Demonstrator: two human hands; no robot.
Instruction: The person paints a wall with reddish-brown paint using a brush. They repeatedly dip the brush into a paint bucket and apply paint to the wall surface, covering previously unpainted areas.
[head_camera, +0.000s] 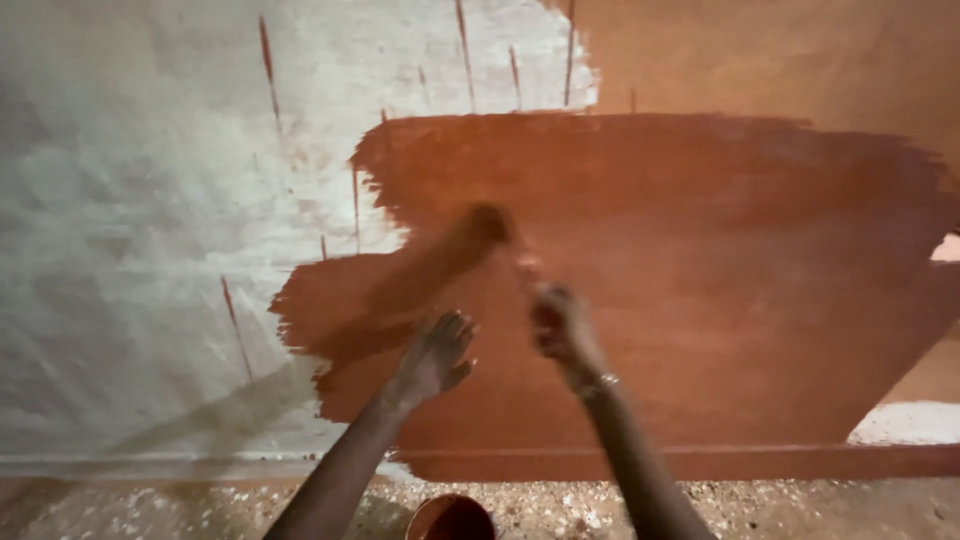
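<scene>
paint pot (450, 518) below, unpainted wall (150, 200) left

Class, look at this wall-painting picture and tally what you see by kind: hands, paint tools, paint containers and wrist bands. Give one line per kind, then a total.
Hands: 2, left hand and right hand
Paint rollers: 1, blurred roller
Paint buckets: 1, red-brown bucket
Wrist bands: 1, bracelet
Total: 5
</scene>
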